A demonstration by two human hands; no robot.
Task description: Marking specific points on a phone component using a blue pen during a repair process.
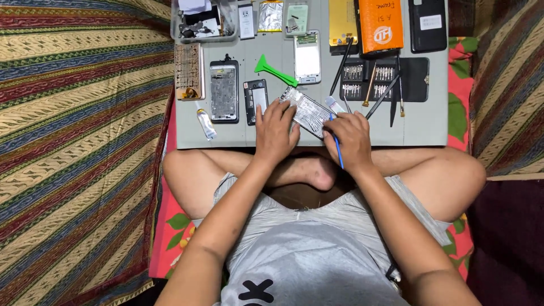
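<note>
Tool tip [331,120] under hands

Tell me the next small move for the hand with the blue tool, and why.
Probably ease the blue tool a little further along the near edge of the opened phone frame. The right hand has its tip at that edge, and the left hand pins the frame flat on the grey mat, so it looks steadied for prying.
</note>
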